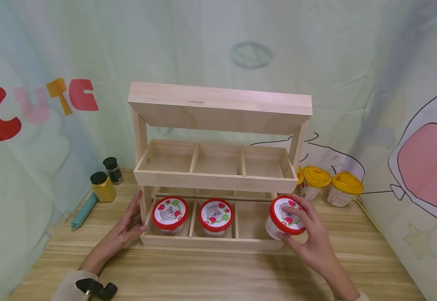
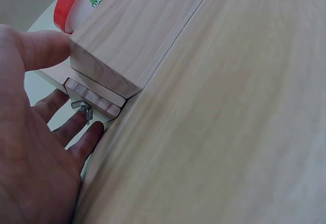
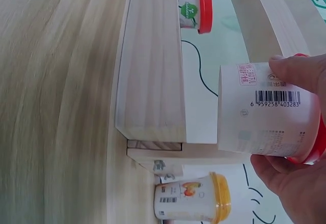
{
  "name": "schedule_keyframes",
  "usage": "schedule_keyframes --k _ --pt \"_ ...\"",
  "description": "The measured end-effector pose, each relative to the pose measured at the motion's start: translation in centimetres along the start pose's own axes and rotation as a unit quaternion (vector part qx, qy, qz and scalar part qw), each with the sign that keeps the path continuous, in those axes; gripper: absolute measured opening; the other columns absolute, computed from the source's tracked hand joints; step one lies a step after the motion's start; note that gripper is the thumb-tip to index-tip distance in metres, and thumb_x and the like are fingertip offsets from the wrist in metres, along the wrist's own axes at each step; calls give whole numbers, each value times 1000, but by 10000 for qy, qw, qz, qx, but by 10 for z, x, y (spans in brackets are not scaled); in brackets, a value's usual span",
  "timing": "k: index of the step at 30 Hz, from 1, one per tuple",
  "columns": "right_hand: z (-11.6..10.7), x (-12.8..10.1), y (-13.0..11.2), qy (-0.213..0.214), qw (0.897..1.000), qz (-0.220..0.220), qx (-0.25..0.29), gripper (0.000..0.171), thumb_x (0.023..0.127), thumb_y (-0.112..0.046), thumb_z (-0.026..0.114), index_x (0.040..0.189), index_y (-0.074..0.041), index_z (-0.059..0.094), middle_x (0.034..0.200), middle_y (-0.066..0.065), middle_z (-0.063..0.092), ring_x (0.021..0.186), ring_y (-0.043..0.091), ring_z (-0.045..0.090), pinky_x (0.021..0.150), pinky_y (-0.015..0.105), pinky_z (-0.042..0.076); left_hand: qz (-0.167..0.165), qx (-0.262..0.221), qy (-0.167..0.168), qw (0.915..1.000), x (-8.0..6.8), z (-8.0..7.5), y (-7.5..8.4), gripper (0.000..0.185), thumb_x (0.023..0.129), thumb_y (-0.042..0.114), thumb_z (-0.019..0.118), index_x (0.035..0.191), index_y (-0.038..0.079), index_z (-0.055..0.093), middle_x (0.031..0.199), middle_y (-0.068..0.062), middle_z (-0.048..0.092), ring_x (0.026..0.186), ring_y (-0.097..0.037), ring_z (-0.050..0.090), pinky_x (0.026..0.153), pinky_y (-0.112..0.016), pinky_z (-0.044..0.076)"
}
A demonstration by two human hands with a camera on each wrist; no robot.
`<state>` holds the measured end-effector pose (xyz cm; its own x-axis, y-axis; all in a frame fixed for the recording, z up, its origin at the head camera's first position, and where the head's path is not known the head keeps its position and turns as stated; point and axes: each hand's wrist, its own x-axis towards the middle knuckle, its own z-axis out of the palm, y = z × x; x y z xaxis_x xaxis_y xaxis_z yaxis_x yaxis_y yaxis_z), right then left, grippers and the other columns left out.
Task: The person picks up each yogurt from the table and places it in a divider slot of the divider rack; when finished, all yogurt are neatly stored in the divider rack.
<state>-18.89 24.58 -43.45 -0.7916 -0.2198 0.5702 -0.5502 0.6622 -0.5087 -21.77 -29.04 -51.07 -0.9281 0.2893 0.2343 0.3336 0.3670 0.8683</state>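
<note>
Head view, nearest first: the right hand (image 1: pixel 308 234) holds a red-lidded cup (image 1: pixel 284 217) at the front right corner of the wooden rack (image 1: pixel 218 242), fingers curled over its lid, thumb on its side. The cup tilts, its lid facing up and toward the camera. It is a white tub with a barcode label and a strawberry print on the lid. The empty right compartment (image 1: pixel 250 223) of the bottom tier lies just to the cup's left, so the right hand is by far the nearer one to it. The left hand (image 1: pixel 128 228) rests flat and relaxed against the rack's left front corner, fingers straight, seemingly bracing it, though the contact is partly hidden. Further in, two matching cups (image 1: pixel 170 214) fill the left and middle compartments. Beyond the rack, yellow-lidded cups (image 1: pixel 344 188) stand on the surface (image 1: pixel 218 271).
</note>
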Motion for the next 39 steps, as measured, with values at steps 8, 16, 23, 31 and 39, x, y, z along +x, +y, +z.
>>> schedule_keyframes --k 8,16,23,31,39 --pt "16 6 2 -326 9993 -132 125 76 74 -10 98 140 -30 66 164 11 48 149 36 49 101 24 55 18 5 -6 10000 0 -1 0 104 102 10 64 174 32 -8 173 -38 14 148 -68 30 102 -10 41" --pt "33 13 7 -424 9988 -130 213 75 75 -11 98 139 -30 66 162 7 50 143 33 54 100 34 60 45 69 -2 10000 0 -2 -2 103 102 10 64 174 31 -7 174 -37 15 151 -33 42 104 -10 41" --pt "45 15 11 -450 9984 -125 317 73 75 -11 98 138 -29 66 161 7 51 138 30 58 99 37 62 55 -74 -48 9999 1 -2 -3 104 102 9 64 174 32 -8 173 -38 13 152 -54 39 102 -11 42" --pt "58 18 8 -498 9983 -250 162 72 76 -9 96 139 -25 65 163 15 49 141 37 56 100 45 62 -11 -109 -59 9999 0 -2 -2 105 102 10 65 173 33 -8 174 -38 12 148 -71 31 101 -10 41" --pt "71 18 12 -769 9965 -296 -118 72 77 -16 97 140 -23 63 162 20 46 139 41 57 100 53 62 26 -116 -49 9999 0 -1 -2 104 102 9 64 174 32 -8 173 -39 12 147 -71 31 101 -11 42"
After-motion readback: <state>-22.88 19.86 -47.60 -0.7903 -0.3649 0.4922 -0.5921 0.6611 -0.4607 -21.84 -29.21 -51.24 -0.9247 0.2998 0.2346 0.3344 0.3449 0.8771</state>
